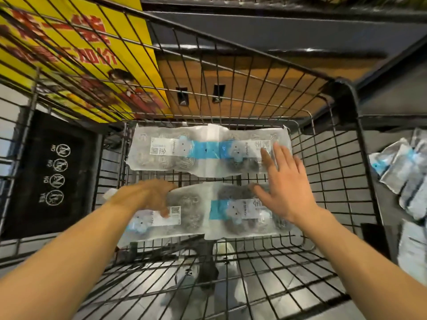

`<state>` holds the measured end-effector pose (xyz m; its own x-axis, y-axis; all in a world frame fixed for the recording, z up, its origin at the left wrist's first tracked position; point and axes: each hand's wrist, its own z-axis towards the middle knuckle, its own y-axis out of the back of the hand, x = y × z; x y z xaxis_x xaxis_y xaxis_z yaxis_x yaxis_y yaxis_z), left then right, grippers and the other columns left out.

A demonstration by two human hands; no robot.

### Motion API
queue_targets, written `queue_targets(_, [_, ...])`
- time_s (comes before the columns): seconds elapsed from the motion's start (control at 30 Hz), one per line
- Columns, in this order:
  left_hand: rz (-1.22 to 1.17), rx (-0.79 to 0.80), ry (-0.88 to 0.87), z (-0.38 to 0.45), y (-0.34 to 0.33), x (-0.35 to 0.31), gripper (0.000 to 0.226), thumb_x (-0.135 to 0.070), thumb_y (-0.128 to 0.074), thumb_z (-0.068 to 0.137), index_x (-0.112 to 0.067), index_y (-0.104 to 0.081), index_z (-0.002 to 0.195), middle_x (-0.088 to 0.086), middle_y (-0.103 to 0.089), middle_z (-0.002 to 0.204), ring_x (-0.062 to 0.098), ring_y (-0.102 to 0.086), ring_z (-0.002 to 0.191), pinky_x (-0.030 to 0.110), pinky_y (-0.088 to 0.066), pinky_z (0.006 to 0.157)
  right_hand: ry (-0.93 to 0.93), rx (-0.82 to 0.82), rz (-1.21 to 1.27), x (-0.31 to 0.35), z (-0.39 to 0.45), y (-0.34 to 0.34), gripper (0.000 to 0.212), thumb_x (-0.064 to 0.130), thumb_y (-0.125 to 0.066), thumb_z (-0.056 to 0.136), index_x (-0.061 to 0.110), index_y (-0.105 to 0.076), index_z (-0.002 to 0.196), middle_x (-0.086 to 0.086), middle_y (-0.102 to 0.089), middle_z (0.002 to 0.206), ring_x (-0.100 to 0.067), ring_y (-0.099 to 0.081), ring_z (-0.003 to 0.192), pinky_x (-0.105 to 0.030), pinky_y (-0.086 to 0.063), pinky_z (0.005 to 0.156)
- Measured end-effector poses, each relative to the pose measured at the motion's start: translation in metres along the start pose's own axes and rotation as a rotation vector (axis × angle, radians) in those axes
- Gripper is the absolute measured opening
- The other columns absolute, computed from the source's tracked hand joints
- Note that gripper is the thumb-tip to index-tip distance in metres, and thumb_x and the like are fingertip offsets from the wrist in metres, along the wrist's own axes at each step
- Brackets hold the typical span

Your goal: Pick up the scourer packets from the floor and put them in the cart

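Note:
I look down into a black wire cart (360, 158). Two long clear scourer packets with blue bands lie across its floor. The far packet (184, 148) lies against the front wall. The near packet (208, 211) lies in front of it. My left hand (147, 195) grips the near packet's left part, fingers curled over its far edge and thumb on its label. My right hand (284, 183) hovers flat with spread fingers over the right ends of both packets. Whether it touches them is unclear. More scourer packets (404, 174) lie heaped on the floor to the right of the cart.
A black child-seat flap with white NO/YES signs (53, 174) hangs on the cart's left side. A yellow poster (76, 56) and a wooden shelf base (254, 86) stand beyond the cart's front. My white shoes (224, 255) show through the mesh on the grey tiles.

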<state>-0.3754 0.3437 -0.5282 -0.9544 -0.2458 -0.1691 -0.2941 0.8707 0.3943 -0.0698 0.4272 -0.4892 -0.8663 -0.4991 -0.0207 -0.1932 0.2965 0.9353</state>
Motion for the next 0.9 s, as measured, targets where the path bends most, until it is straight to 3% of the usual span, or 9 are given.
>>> queue_targets(0.07, [0.091, -0.139, 0.055, 0.002, -0.006, -0.003, 0.050, -0.034, -0.073, 0.090, -0.027, -0.050, 0.133, 0.004, -0.064, 0.134, 0.027, -0.062, 0.114, 0.040, -0.050, 0.091, 0.004, -0.005, 0.001, 0.003, 0.000, 0.002, 0.093, 0.071, -0.030, 0.094, 0.015, -0.009, 0.165, -0.020, -0.004, 0.172, -0.037, -0.006, 0.159, -0.056, -0.014, 0.128])
queue_targets(0.13, [0.164, -0.340, 0.081, -0.001, -0.010, -0.008, 0.053, -0.038, -0.064, 0.095, -0.026, -0.042, 0.142, 0.006, -0.060, 0.136, 0.030, -0.059, 0.120, 0.042, -0.047, 0.095, 0.019, -0.022, 0.021, 0.008, -0.001, 0.003, 0.095, 0.072, -0.019, 0.091, 0.013, -0.012, 0.165, -0.021, -0.007, 0.171, -0.039, -0.007, 0.159, -0.057, -0.016, 0.127])
queue_targets(0.23, [0.117, -0.532, 0.038, -0.011, -0.004, -0.021, 0.066, -0.040, -0.060, 0.096, -0.022, -0.032, 0.153, 0.007, -0.049, 0.146, 0.030, -0.047, 0.134, 0.044, -0.038, 0.109, 0.029, -0.017, 0.029, 0.015, -0.002, 0.011, 0.093, 0.071, -0.022, 0.093, 0.012, -0.010, 0.165, -0.022, -0.009, 0.170, -0.039, -0.008, 0.159, -0.058, -0.017, 0.127])
queue_targets(0.3, [0.107, -0.607, -0.015, -0.028, 0.011, -0.030, 0.072, -0.044, -0.060, 0.096, -0.022, -0.028, 0.157, 0.006, -0.039, 0.156, 0.030, -0.036, 0.144, 0.046, -0.029, 0.118, 0.012, -0.020, 0.056, 0.021, -0.006, 0.025, 0.094, 0.074, -0.018, 0.094, 0.014, -0.003, 0.165, -0.018, -0.001, 0.172, -0.035, 0.000, 0.160, -0.055, -0.010, 0.129])
queue_targets(0.5, [0.180, -0.889, -0.075, -0.146, 0.058, -0.067, 0.071, -0.054, -0.051, 0.098, -0.023, -0.030, 0.159, 0.009, -0.031, 0.165, 0.031, -0.026, 0.153, 0.052, -0.022, 0.123, -0.035, -0.079, 0.169, 0.027, -0.049, 0.116, 0.102, 0.083, -0.014, 0.088, 0.019, 0.009, 0.164, -0.008, 0.015, 0.171, -0.027, 0.012, 0.159, -0.049, 0.004, 0.129])
queue_targets(0.6, [0.248, -1.022, -0.128, -0.230, 0.083, -0.086, 0.073, -0.056, -0.050, 0.098, -0.021, -0.032, 0.160, 0.010, -0.031, 0.166, 0.032, -0.029, 0.153, 0.051, -0.026, 0.123, -0.064, -0.136, 0.195, 0.020, -0.095, 0.184, 0.112, 0.084, -0.003, 0.076, 0.017, 0.003, 0.165, -0.008, 0.008, 0.173, -0.027, 0.006, 0.160, -0.047, 0.003, 0.127])
queue_targets(0.73, [0.266, -1.116, -0.217, -0.309, 0.123, -0.129, 0.079, -0.063, -0.031, 0.093, -0.017, -0.037, 0.157, 0.011, -0.035, 0.164, 0.035, -0.034, 0.150, 0.053, -0.034, 0.119, -0.150, -0.275, 0.203, -0.013, -0.163, 0.255, 0.109, 0.082, -0.012, 0.080, 0.014, -0.015, 0.165, -0.009, -0.012, 0.173, -0.030, -0.011, 0.160, -0.051, -0.011, 0.127])
queue_targets(0.8, [0.297, -1.155, -0.270, -0.337, 0.140, -0.166, 0.080, -0.064, -0.031, 0.092, -0.017, -0.037, 0.157, 0.012, -0.036, 0.163, 0.036, -0.036, 0.149, 0.053, -0.036, 0.118, -0.214, -0.334, 0.216, -0.041, -0.196, 0.283, 0.113, 0.088, -0.010, 0.080, 0.014, -0.013, 0.165, -0.008, -0.011, 0.173, -0.028, -0.010, 0.160, -0.050, -0.011, 0.127])
queue_targets(0.9, [0.312, -1.229, -0.432, -0.366, 0.152, -0.230, 0.075, -0.062, -0.036, 0.091, -0.015, -0.050, 0.149, 0.017, -0.051, 0.152, 0.038, -0.051, 0.138, 0.054, -0.045, 0.110, -0.325, -0.400, 0.249, -0.093, -0.245, 0.300, 0.125, 0.096, 0.009, 0.071, 0.017, -0.009, 0.166, -0.004, -0.009, 0.174, -0.023, -0.004, 0.161, -0.044, -0.005, 0.128])
